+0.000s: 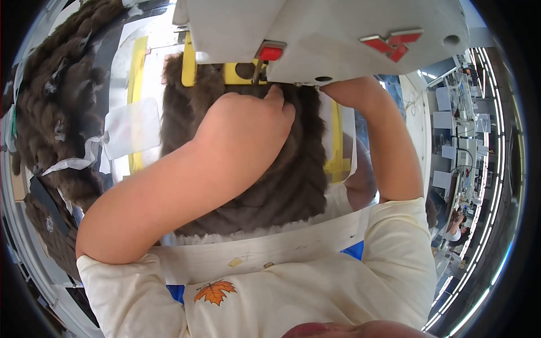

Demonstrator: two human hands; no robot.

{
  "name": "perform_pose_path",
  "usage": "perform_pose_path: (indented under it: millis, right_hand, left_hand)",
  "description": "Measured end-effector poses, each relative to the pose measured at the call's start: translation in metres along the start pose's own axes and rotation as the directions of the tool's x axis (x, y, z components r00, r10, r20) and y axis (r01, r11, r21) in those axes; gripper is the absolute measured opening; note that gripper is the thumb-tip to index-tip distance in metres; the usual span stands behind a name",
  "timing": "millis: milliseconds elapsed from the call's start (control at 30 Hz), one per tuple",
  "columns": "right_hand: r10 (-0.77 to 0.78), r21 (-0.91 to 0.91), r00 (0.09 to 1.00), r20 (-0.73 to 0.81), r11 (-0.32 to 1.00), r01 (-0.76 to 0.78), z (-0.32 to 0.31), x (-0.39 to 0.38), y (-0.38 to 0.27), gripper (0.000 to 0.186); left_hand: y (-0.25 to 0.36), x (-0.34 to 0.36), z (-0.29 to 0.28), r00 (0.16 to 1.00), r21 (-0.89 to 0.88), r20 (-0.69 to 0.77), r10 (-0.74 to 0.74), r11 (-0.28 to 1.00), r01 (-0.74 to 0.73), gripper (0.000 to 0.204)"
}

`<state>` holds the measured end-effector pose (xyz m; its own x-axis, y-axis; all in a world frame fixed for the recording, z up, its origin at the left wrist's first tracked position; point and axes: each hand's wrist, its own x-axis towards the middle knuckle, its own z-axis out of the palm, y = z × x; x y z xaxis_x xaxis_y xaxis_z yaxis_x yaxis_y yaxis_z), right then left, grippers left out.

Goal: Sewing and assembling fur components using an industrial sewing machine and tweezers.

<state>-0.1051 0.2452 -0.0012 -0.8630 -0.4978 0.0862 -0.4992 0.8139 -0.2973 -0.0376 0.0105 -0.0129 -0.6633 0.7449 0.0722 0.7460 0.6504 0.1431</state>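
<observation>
right up close, at the bottom of the frame, there's the cream shirt (321,287) of the worker, and just past it the pale table edge (304,242) bowing across. over that, in the middle of the frame, here's the dark brown fur piece (284,174), laid out flat, pale fringe towards the shirt, far end up by the machine. it looks light, soft and floppy to me, nothing to snap, but that pile seems sleek, so a grip on hair alone would likely slide; best hold, i'd say, is flat fingertips pressing down, or a pinch on the skin at the side edges, clear of the metal. and look, the left hand (251,121), arm in from the lower left, knuckles up, rests on the upper part of the fur, one finger pointing to the machine's metal foot; the others are bent under, and whether they pinch or simply press, i can't tell. the right hand (344,93), right of centre near the top, has its fingers hidden behind the machine, so no telling there either. above them looms the off-white machine head (338,34), a yellow bracket (190,62) beside it. upper left, more brown fur (62,84) in a heap. and farthest off, at the right rim, another person (459,231) near cluttered benches, long strip lights (501,141) beyond.
</observation>
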Motion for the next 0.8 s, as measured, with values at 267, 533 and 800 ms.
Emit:
perform_pose_path:
  millis: [267, 533, 800]
  right_hand:
    - [-0.051, 0.169, 0.997, 0.057, 0.985, 0.04, 0.001, 0.002, 0.009, 0.033]
    - [0.098, 0.394, 0.984, 0.149, 0.907, -0.15, -0.009, -0.041, -0.008, 0.042]
    - [-0.194, 0.301, 0.981, 0.005, 0.936, 0.184, 0.015, -0.048, -0.014, 0.05]
  left_hand:
    - [0.001, -0.001, -0.006, 1.0, 0.069, 0.001, -0.016, 0.997, 0.016, 0.027]
    - [0.001, -0.001, -0.005, 1.0, 0.079, 0.025, -0.015, 0.997, 0.013, 0.021]
    - [-0.001, 0.004, -0.011, 1.0, 0.098, 0.009, 0.016, 0.995, -0.017, 0.024]
